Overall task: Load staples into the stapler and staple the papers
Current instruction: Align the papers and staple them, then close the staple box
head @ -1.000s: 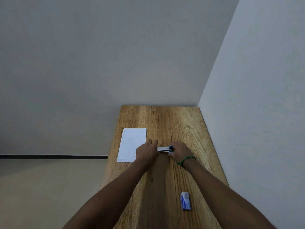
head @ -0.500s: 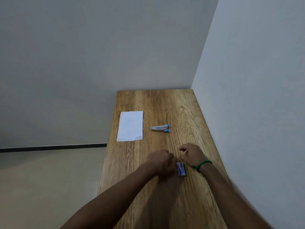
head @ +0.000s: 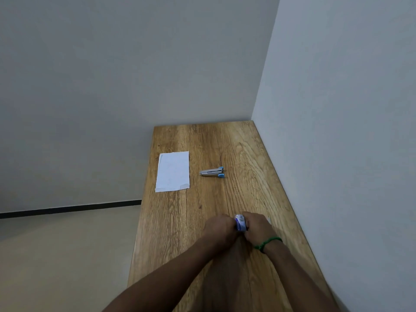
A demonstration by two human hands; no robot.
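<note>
A small blue and white staple box (head: 240, 222) sits between my two hands near the middle of the wooden table (head: 202, 221). My left hand (head: 219, 230) grips its left side and my right hand (head: 256, 227), with a green wrist band, grips its right side. The grey stapler with blue ends (head: 212, 172) lies open on the table farther away, apart from both hands. A white stack of papers (head: 172, 171) lies left of the stapler near the table's left edge.
A white wall (head: 337, 154) runs along the table's right edge, and another wall stands behind its far end. The table's left edge drops to a beige floor (head: 67, 255).
Both hands left the stapler on the table and pulled back toward me. They have closed on the staple box from both sides.
</note>
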